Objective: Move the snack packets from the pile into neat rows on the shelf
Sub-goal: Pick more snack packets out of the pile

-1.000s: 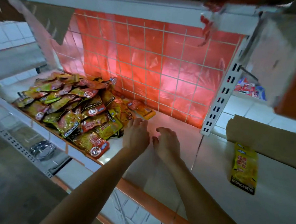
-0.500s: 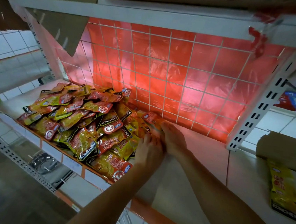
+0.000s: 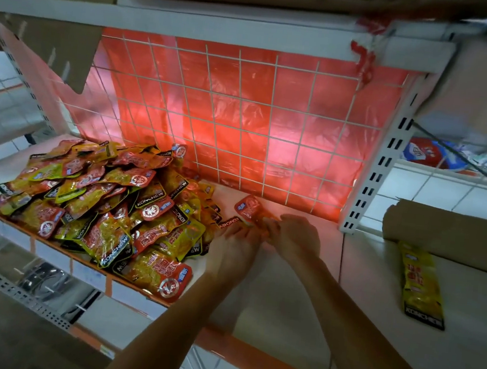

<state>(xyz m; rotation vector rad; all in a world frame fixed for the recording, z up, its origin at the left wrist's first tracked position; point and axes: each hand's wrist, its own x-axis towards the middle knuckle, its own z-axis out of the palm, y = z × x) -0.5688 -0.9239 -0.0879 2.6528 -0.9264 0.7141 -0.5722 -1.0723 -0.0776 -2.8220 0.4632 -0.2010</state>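
Note:
A big pile of yellow and red snack packets [image 3: 107, 206] covers the left half of the white shelf [image 3: 278, 302]. Both hands meet at the pile's right edge, near the back of the shelf. My left hand [image 3: 237, 243] and my right hand [image 3: 293, 237] each grip a red snack packet [image 3: 250, 210] that sits just right of the pile, its top end sticking up beyond my fingers. The packet's lower part is hidden by my fingers.
A wire grid backed with red plastic [image 3: 243, 118] closes the back. A white slotted upright [image 3: 379, 168] bounds the bay on the right. Beyond it lie a lone yellow packet [image 3: 420, 287] and a cardboard piece [image 3: 453, 233]. The shelf's orange front edge [image 3: 248, 353] runs below my arms.
My hands reached from the bare shelf middle to the pile's right edge, took hold of a red packet and drew it a little right of the pile.

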